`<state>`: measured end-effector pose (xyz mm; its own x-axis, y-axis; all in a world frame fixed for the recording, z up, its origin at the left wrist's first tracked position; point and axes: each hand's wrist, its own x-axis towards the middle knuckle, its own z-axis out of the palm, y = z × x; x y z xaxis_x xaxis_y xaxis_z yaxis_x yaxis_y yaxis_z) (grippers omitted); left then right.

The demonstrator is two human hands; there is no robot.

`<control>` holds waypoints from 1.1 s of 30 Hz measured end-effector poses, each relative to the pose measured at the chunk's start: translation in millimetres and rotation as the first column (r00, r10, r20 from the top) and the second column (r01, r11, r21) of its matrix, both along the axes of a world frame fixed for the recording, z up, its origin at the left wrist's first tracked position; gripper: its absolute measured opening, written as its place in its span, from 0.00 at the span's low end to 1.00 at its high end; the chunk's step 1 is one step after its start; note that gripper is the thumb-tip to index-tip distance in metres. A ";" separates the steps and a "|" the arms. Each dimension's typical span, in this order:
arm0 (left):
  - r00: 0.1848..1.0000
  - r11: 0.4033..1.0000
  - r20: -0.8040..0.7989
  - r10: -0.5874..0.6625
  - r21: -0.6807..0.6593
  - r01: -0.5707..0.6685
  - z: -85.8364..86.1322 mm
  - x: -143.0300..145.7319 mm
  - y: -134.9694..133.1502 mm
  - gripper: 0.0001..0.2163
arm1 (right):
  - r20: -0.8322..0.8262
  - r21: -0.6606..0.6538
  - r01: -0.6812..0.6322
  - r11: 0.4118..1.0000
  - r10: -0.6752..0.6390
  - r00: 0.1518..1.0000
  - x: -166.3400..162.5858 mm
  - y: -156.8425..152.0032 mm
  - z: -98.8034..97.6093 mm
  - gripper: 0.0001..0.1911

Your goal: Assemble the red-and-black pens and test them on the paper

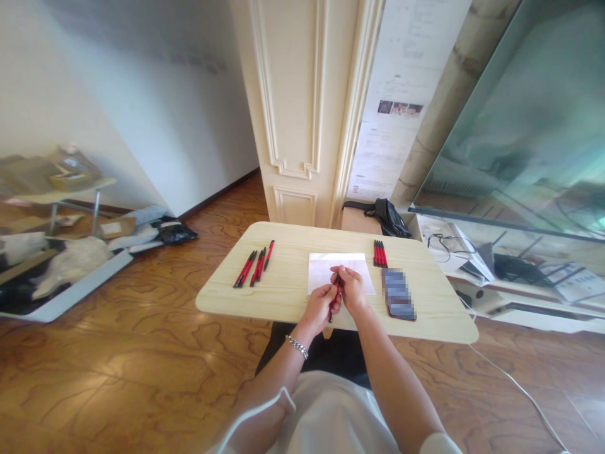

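Observation:
Close together over the near half of a white sheet of paper (321, 265), both my hands are closed on one red and black pen (337, 284). The fingers of my left hand (322, 307) wrap its lower part, and the dark end pokes out below them. My right hand (351, 289) pinches the upper part, which the fingers partly hide. Left of the paper lie several more red and black pens (258, 266) in small groups. To the right, a neat row of similar pens (380, 253) lies side by side above a phone (398, 294) with a blurred screen.
The pale wooden table (283, 236) has rounded corners. Behind it stand a cream panelled door (293, 94) and a black bag (392, 217) on a box. A large screen (529, 126) is at right; packages (70, 265) lie on the left floor. A white cable (515, 384) runs at right.

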<state>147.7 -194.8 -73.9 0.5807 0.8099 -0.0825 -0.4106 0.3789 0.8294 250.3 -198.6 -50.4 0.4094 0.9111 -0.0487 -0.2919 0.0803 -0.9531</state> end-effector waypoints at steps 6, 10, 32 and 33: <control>0.999 0.998 -0.032 0.037 0.047 -0.036 -1.2 2.3 0.4 0.17 | 0.154 -0.001 0.091 0.996 -0.089 0.984 8.7 -2.1 6.9 0.24; 0.999 0.999 -0.033 0.000 0.046 0.001 -2.2 2.3 0.2 0.17 | 0.203 0.007 0.149 0.989 -0.147 0.968 11.4 -3.1 2.5 0.21; 1.000 0.999 -0.013 -0.025 0.038 0.025 2.6 0.7 -1.0 0.16 | 0.048 -0.044 -0.063 0.997 0.065 0.997 13.7 -6.1 3.8 0.23; 1.000 0.999 -0.008 -0.019 0.047 0.019 2.7 0.7 -0.7 0.16 | 0.072 -0.036 -0.041 0.998 0.044 0.996 13.6 -5.5 4.7 0.23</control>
